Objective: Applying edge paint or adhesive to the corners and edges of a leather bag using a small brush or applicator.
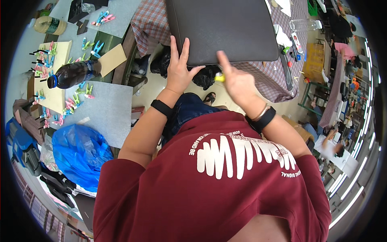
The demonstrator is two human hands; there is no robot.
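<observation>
A flat, dark brown leather-look piece [225, 30] with rounded corners and a seamed edge lies on the table in front of me. My left hand [179, 72] has its fingers spread, two of them resting on the piece near its lower left corner, the thumb along the near edge. At that same edge, my right hand [238, 82] is blurred by motion, its index finger stretched toward the surface. The other fingers curl round a small yellow object [219, 77]; only its end shows, and its kind cannot be made out.
A checked cloth [278, 82] covers the table, with a clear bottle [304, 25] at right. On the left table stand a dark-filled bottle [74, 74], a cream board [50, 94] with many clips, and a blue plastic bag [82, 155]. Other people sit at far right.
</observation>
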